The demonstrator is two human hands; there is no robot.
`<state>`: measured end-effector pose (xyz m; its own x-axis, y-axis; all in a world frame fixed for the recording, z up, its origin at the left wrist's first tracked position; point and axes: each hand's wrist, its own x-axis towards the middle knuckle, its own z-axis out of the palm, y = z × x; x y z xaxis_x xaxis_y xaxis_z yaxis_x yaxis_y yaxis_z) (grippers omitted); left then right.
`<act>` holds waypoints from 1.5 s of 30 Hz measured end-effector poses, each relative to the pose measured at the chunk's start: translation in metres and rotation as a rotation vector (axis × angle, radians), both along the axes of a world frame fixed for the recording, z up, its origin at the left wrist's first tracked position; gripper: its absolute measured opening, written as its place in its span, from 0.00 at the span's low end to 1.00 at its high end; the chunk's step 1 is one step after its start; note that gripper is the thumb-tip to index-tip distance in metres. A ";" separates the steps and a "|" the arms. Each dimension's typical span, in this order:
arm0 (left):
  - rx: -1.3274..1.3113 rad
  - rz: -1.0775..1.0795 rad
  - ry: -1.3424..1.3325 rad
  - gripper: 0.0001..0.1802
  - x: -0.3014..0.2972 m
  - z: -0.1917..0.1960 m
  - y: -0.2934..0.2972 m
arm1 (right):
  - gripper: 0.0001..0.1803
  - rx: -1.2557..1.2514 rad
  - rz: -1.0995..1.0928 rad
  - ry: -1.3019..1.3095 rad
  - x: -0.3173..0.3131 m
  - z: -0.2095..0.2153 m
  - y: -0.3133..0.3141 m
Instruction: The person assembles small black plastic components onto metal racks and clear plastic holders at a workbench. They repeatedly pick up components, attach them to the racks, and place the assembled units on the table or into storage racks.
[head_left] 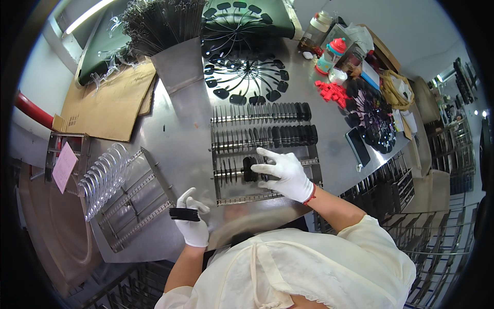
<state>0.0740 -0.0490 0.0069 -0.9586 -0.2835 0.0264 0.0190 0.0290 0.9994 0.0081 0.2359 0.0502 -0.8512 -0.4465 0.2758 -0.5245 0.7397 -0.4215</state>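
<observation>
My left hand (194, 229), in a white glove, is at the table's front edge. It holds a short, dark, brush-like strip (184, 214) crosswise against its fingers; the strip's exact kind I cannot make out. My right hand (285, 176), also gloved, reaches over the nearest row of a metal rack (247, 200). Its fingers are spread, the tips beside a cluster of dark oval pieces (249, 169); the palm hides part of this row. Farther back in the rack, two fuller rows of thin black pieces (288, 136) stand on edge.
Round fans of black paddle-ended stems (247, 77) lie behind the rack. An empty rack (136, 201) and clear curved pieces (105, 177) are at left, near cardboard (105, 103). At right are a phone (357, 147), red bits (332, 92) and a red-topped bottle (331, 55).
</observation>
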 end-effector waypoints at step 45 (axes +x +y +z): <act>-0.556 -0.341 0.418 0.20 -0.037 0.022 0.010 | 0.32 0.031 -0.035 0.048 0.011 -0.005 0.035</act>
<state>0.0368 -0.0392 0.0285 -0.8694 0.1864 0.4575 0.4896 0.4494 0.7472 0.0194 0.2710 0.0457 -0.8523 -0.4259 0.3036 -0.5176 0.7700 -0.3730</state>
